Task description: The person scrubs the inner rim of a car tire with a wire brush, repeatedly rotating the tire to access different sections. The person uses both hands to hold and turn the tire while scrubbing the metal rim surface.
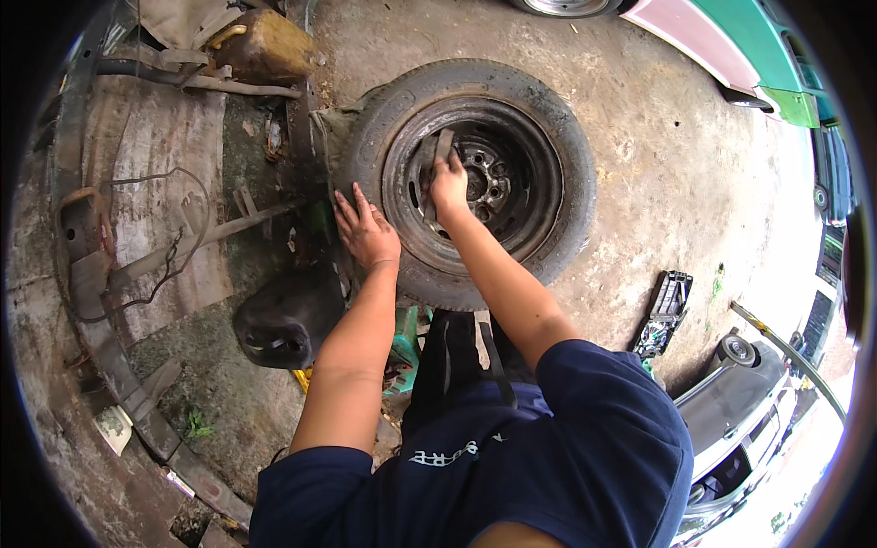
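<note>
A car wheel lies flat in front of me, its worn black tire (493,82) mounted on a dark, dirty steel rim (539,173). My left hand (371,236) rests on the tire's left sidewall with fingers spread. Inside the rim, left of the hub holes, my right hand (448,190) grips a flat grey-brown strip (444,144). The strip's end sticks out beyond the fingertips against the inner wall of the rim; its exact kind cannot be made out.
At left stands a rusty metal frame (247,222) with a black plastic tank (288,320) and a yellowish jerrycan (269,46). An open tool case (665,310) lies right on the concrete floor (658,155). Parked vehicles line the right side, including a pink and green one (722,46).
</note>
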Motion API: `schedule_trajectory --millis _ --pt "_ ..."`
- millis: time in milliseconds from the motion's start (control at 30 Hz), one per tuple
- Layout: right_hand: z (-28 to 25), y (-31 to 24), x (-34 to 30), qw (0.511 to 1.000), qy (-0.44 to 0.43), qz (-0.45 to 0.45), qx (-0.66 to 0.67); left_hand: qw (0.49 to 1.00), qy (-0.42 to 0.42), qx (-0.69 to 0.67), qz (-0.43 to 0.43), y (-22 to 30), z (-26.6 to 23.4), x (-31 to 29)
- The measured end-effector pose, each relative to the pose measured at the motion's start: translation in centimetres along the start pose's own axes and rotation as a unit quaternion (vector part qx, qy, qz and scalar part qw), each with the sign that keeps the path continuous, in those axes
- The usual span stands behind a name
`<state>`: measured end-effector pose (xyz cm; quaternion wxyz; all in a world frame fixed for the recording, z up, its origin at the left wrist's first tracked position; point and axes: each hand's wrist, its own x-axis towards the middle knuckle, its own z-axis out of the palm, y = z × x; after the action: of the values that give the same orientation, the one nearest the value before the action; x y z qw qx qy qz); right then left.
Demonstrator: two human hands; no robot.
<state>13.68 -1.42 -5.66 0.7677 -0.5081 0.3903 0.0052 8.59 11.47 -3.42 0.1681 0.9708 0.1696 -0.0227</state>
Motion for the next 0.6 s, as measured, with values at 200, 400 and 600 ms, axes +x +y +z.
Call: schedule_trajectory --millis 200,400,600 --pt "-2.8 4.2 1.6 0.960 -0.064 -0.016 -0.273 1.000 0.002 0.028 0.003 -0.1 0.0 -0.1" --pt "-2.0 4.0 2.1 0.985 -0.047 -0.071 -0.150 1.000 0.020 0.017 0.003 0.1 0.2 0.0" --pt "-5.1 0.2 -1.4 0.844 -0.210 -0.048 -0.492 0.999 0.037 0.005 0.016 0.0 0.3 -0.2"
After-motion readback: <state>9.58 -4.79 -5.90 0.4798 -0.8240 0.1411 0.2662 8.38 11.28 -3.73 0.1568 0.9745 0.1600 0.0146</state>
